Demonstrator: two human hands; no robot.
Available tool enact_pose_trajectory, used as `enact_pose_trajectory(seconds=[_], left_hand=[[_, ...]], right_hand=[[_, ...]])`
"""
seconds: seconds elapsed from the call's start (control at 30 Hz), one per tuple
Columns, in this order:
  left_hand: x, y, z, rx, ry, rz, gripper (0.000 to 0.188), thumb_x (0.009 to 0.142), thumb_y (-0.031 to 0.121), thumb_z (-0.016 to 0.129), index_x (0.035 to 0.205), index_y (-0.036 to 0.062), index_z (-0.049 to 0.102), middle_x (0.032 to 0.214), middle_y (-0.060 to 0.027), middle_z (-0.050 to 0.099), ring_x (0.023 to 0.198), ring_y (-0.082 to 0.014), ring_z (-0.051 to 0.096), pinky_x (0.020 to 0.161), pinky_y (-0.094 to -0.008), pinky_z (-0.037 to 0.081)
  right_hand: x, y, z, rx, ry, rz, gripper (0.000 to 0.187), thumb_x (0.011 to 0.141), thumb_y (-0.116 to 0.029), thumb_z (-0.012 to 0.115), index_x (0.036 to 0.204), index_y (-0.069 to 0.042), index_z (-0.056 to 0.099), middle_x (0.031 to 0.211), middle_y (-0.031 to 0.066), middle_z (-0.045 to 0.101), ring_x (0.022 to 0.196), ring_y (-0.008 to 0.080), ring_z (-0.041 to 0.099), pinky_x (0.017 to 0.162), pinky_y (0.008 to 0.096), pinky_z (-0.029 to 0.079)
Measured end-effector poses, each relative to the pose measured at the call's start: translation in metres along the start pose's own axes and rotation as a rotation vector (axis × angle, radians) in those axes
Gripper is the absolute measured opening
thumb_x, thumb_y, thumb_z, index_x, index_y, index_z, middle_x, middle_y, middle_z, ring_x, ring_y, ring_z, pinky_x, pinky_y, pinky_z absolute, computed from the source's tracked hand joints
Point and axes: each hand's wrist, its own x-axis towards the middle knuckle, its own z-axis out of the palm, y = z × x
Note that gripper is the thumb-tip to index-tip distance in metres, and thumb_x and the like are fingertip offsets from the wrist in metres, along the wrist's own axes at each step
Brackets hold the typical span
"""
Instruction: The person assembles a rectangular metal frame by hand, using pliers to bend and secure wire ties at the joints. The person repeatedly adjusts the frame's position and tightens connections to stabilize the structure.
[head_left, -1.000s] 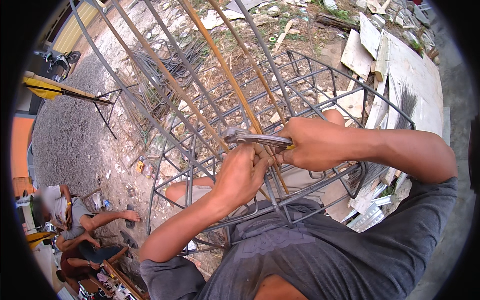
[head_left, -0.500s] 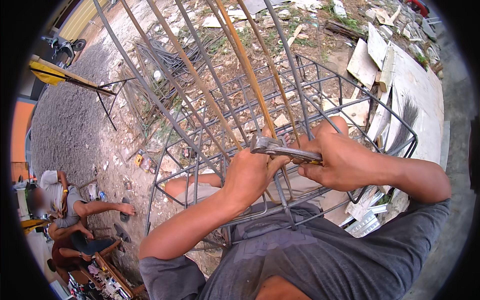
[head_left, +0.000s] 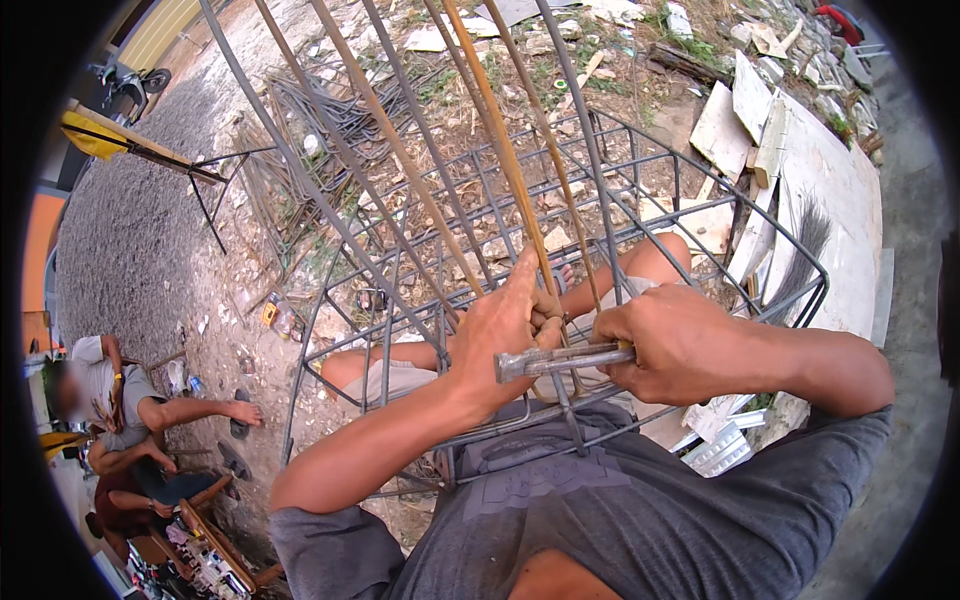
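Observation:
My right hand point(head_left: 665, 345) is closed around the handles of metal pincers point(head_left: 530, 364), whose blunt head points left, just below my left wrist. My left hand point(head_left: 500, 325) is at the long rusty steel bar point(head_left: 510, 180); its index finger stretches up along the bar and the other fingers curl at it. Part of that grip is hidden. Both hands work over a cage of steel reinforcing bars point(head_left: 690, 210), tied with bent square rings, which lies across my lap. More long bars point(head_left: 400, 165) run away from me beside the rusty one.
Wooden boards point(head_left: 840, 210) and a bundle of thin wire point(head_left: 803, 250) lie at the right. Rubble and coiled steel point(head_left: 335, 115) cover the ground ahead. A gravel heap point(head_left: 140, 220) is at the left, with two seated people point(head_left: 125, 400) near a wooden bench point(head_left: 220, 545).
The pincers' head has moved down towards me and away from the bars. My left index finger now stretches along the rusty bar. The view has shifted slightly.

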Motion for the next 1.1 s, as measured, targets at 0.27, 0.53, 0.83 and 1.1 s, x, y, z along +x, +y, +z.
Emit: enact_pose_trajectory(seconds=[0.27,0.53,0.83,1.1], left_hand=[[-0.003,0.008,0.000,0.045,0.002,-0.042,0.100,0.088,0.005,0.070,0.164,-0.0079,0.006,0.093,-0.0139,0.077,0.083,-0.0342,0.075,0.072,-0.0443,0.058],[0.002,0.002,0.000,0.259,-0.010,0.153,0.100,0.088,0.013,0.074,0.165,0.0004,0.011,0.094,-0.0206,0.074,0.084,-0.0411,0.073,0.069,-0.0500,0.057],[0.010,0.012,-0.014,0.231,-0.081,0.192,0.031,0.089,0.013,0.074,0.115,0.0027,0.060,0.085,-0.0195,0.070,0.082,-0.0445,0.070,0.068,-0.0520,0.054],[0.015,0.001,-0.009,0.086,-0.069,0.323,0.021,0.094,0.006,0.068,0.115,0.0027,0.063,0.087,-0.0190,0.071,0.083,-0.0408,0.071,0.069,-0.0498,0.054]], right_hand=[[0.014,-0.021,0.000,-0.003,-0.008,-0.074,0.023,0.088,-0.012,0.065,0.104,0.001,0.074,0.084,0.0314,0.070,0.082,0.0480,0.071,0.078,0.0571,0.055],[0.020,-0.009,-0.002,0.306,0.140,-0.113,0.022,0.097,-0.018,0.069,0.113,-0.004,0.074,0.078,0.0175,0.071,0.073,0.0310,0.069,0.066,0.0448,0.049],[0.026,-0.007,-0.033,0.223,0.073,-0.052,0.026,0.099,-0.019,0.062,0.106,0.005,0.069,0.071,0.0194,0.068,0.070,0.0404,0.070,0.071,0.0516,0.051],[-0.022,0.046,-0.088,-0.862,0.756,0.227,0.014,0.099,-0.016,0.058,0.108,-0.006,0.060,0.086,0.0182,0.071,0.094,0.0379,0.070,0.080,0.0515,0.052]])
